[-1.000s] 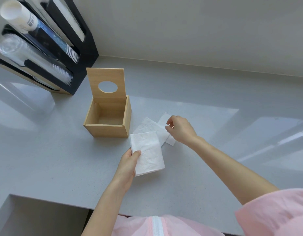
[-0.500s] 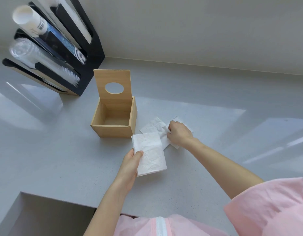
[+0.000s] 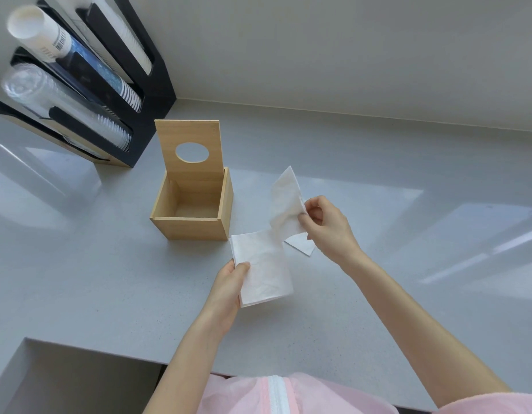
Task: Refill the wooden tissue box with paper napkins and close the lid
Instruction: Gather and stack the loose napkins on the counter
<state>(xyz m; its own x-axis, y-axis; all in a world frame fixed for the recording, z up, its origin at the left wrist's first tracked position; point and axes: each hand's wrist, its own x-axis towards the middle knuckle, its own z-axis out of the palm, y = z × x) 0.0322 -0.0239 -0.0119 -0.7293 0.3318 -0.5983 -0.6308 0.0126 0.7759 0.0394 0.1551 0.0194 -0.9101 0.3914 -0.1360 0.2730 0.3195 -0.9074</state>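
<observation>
Wooden tissue box (image 3: 196,215), square and pale-grained, stands open and empty mid-counter, its lid (image 3: 189,150) upright at the far edge with an oval hole. Left of it a black cup dispenser (image 3: 139,94) slants stacked cups toward the near left; one paper sleeve carries a barcode, unreadable. The speckled grey counter (image 3: 94,279) is glossy. The left hand (image 3: 229,282) pinches a crinkled white napkin stack (image 3: 263,268), long axis near to far. The right hand (image 3: 327,225) pinches one lifted napkin (image 3: 285,204), its corner pointing far. Another napkin (image 3: 302,246) lies flat beneath.

Sunlit grey counter (image 3: 378,162), plain wall (image 3: 348,49)
</observation>
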